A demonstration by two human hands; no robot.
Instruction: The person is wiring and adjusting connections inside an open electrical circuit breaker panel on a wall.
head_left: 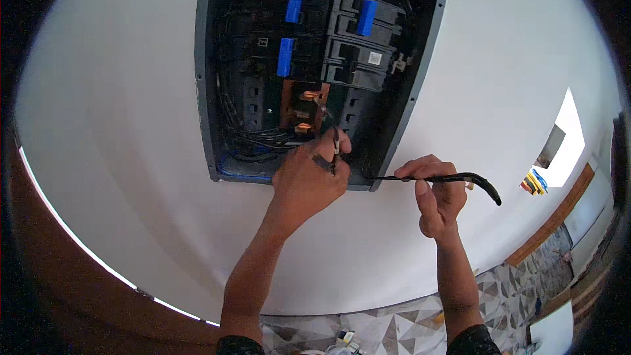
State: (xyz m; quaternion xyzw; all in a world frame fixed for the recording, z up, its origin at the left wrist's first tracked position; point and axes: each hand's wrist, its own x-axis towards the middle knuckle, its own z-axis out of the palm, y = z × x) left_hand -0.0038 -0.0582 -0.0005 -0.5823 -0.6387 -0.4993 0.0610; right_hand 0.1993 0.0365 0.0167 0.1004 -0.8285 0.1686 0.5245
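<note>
A grey-framed electrical panel (pixel 388 133) is set in the white wall, with black circuit breakers (pixel 358 62) and blue breaker handles (pixel 285 57) inside. Below the breakers, copper busbar tabs (pixel 308 96) show on a reddish-brown base. My left hand (pixel 310 174) is at the panel's lower edge, its fingers closed on a thin dark piece (pixel 336 141) that reaches up toward the tabs; its kind is unclear. Outside the lower right corner, my right hand (pixel 439 196) pinches a black cable (pixel 483 184), which runs out of the panel and droops at its free end.
Black wires (pixel 263 138) bunch along the panel's lower left inside. At the right, yellow and blue items (pixel 536 181) sit by a bright wall opening (pixel 570 138). Below is a floor with a grey and white triangle pattern (pixel 401 336), with small objects (pixel 345 338) lying on it.
</note>
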